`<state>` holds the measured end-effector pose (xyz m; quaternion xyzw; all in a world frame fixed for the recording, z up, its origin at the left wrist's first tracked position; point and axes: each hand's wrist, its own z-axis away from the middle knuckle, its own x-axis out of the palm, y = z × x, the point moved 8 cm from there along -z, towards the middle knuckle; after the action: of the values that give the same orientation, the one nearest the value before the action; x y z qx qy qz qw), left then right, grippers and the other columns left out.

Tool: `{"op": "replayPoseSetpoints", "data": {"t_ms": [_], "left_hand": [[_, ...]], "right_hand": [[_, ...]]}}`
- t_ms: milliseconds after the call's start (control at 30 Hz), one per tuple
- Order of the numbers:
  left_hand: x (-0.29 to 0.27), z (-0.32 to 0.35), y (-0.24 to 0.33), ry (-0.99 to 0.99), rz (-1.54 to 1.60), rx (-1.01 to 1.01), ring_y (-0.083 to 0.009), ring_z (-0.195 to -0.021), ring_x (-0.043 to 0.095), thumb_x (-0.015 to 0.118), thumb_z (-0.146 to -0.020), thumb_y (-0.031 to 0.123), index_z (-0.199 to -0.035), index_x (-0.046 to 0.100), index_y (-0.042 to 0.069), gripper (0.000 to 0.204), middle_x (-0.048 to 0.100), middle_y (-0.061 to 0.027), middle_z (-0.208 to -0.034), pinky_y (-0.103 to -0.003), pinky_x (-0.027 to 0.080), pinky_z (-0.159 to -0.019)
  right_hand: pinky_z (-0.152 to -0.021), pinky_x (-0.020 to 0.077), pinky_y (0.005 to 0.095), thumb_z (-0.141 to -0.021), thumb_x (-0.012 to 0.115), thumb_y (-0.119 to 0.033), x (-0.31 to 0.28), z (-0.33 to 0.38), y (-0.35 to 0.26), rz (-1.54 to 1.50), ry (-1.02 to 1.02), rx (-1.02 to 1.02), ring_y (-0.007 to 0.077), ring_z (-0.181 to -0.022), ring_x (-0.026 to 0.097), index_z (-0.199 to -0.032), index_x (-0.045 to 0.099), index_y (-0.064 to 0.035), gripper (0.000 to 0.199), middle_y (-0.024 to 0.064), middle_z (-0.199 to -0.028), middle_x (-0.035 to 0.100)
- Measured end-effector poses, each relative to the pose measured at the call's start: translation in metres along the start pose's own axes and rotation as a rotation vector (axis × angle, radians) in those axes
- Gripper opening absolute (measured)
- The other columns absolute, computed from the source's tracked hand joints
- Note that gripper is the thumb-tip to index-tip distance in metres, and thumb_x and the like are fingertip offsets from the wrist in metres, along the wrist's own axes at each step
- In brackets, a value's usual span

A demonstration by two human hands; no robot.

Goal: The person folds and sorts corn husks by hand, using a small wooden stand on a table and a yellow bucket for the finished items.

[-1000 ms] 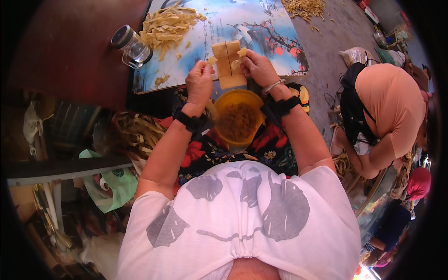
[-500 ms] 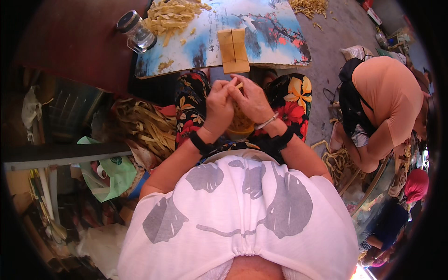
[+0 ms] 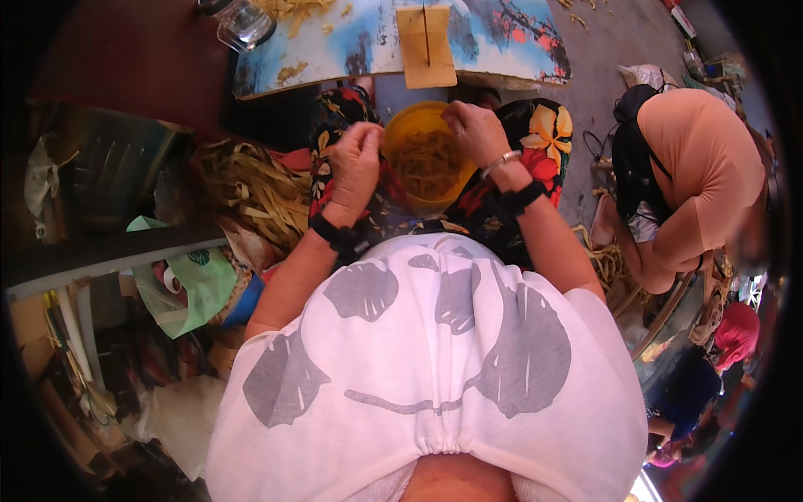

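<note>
My left hand [image 3: 355, 164] is over my left thigh, at the left side of a yellow bucket [image 3: 400, 122]. Its fingertips are pinched together; what they hold, if anything, is too small to make out. Across the bucket, my right hand [image 3: 479, 134] bends over the right rim with thumb and fingers closed, their contents also unclear. Curled tan strips [image 3: 428, 166] lie in the bucket, which sits between my knees. Just beyond it, a wooden block [image 3: 425, 46] with a slot down its middle rests at the near edge of a painted board [image 3: 351, 50].
A lidded glass jar [image 3: 245, 27] stands left of the board, near more tan strips [image 3: 293, 10]. Long flat strips [image 3: 259, 188] are heaped on my left, above a green bag [image 3: 196, 289]. To my right a person in an orange top [image 3: 701, 167] sits bent over.
My hands were together over the bucket with a small pale strip between them. They have moved apart to left and right, so the bucket's inside now shows.
</note>
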<state>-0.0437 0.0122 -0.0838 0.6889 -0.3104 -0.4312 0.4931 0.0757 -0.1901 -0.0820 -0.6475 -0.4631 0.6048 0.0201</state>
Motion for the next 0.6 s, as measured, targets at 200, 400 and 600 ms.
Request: {"op": "replayPoseSetpoints", "data": {"t_ms": [200, 400, 600], "left_hand": [[-0.033, -0.035, -0.002, 0.105, -0.657, 0.318, -0.0341, -0.118, 0.054, 0.07, -0.084, 0.009, -0.111, 0.068, 0.006, 0.027, 0.063, -0.0113, -0.12, -0.046, 0.042, -0.103], [-0.039, -0.049, -0.025, 0.077, -0.655, 0.339, -0.0347, -0.127, 0.051, 0.071, -0.081, 0.003, -0.11, 0.069, 0.005, 0.03, 0.063, -0.0114, -0.126, -0.045, 0.04, -0.108], [-0.043, -0.058, -0.023, 0.048, -0.698, 0.295, -0.0343, -0.127, 0.054, 0.068, -0.084, 0.002, -0.11, 0.069, 0.005, 0.026, 0.065, -0.0115, -0.124, -0.043, 0.043, -0.106]], "right_hand": [[-0.083, 0.0543, 0.0464, -0.086, 0.059, -0.014, 0.118, 0.004, 0.074, 0.226, -0.763, -0.086, 0.0403, -0.097, 0.068, -0.103, 0.071, -0.0005, 0.024, 0.0229, -0.098, 0.07], [-0.082, 0.0558, 0.0435, -0.094, 0.058, -0.02, 0.229, 0.088, 0.155, 0.25, -0.705, -0.196, 0.0379, -0.095, 0.069, -0.135, 0.058, -0.0077, 0.043, 0.0175, -0.115, 0.07], [-0.08, 0.0563, 0.0425, -0.094, 0.059, -0.02, 0.289, 0.122, 0.126, 0.273, -1.03, -0.115, 0.0367, -0.094, 0.069, -0.135, 0.057, -0.0078, 0.043, 0.0172, -0.114, 0.07]]}}
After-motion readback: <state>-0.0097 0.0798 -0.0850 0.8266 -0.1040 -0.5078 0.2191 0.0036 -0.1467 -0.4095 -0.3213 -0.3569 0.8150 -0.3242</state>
